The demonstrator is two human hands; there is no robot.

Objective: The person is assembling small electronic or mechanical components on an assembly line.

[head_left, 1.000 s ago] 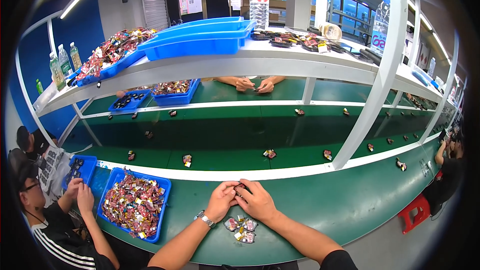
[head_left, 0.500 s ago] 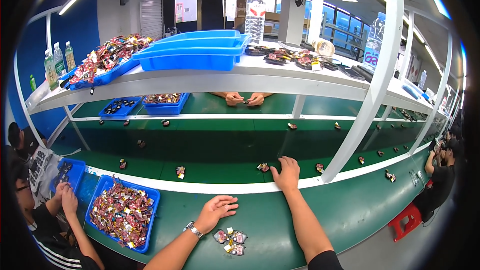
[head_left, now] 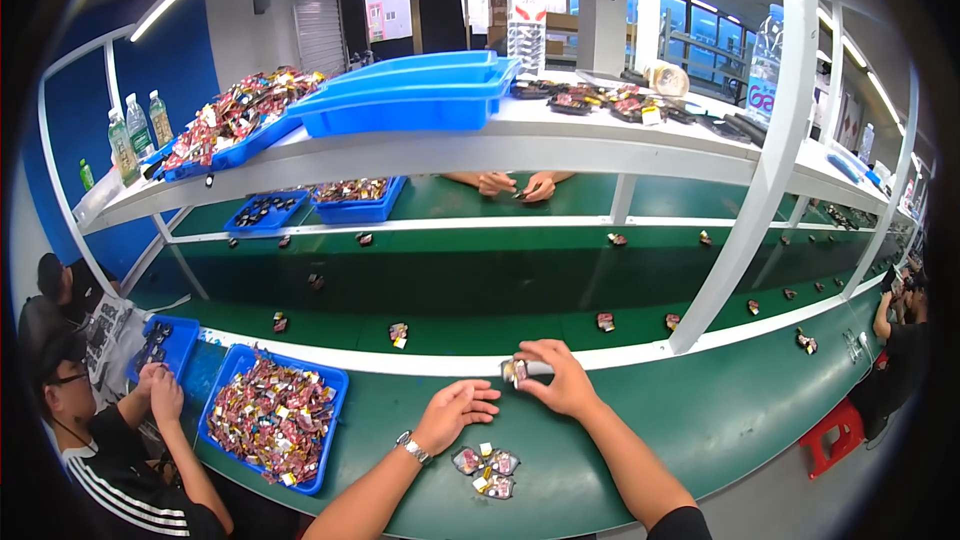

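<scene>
Piece (head_left: 515, 371) in its grip, the right hand (head_left: 563, 380) is back over the near bench (head_left: 720, 405) — half a second earlier it was stretched out at the belt (head_left: 460, 325), beside a small labelled piece. The held piece, dark-edged with a pale and reddish label, is pinched at its right side between thumb and fingers, just on the wearer's side of the white rail (head_left: 380, 360). The piece that lay by the fingertips is gone from its spot; whether it is the same one cannot be told for certain.

The left hand (head_left: 450, 420), wearing a watch (head_left: 411, 447), is relaxed and holds nothing visible, its fingers pointing toward the right hand — near, but apart. That leaves the right hand alone bearing the piece, with the left free beside it.

Below the hands, a cluster (head_left: 494, 485) of similar pieces lies on the bench, seemingly undisturbed. Left of them stands a heaped blue bin (head_left: 341, 405), with a co-worker's hands (head_left: 165, 392) beyond it.
</scene>
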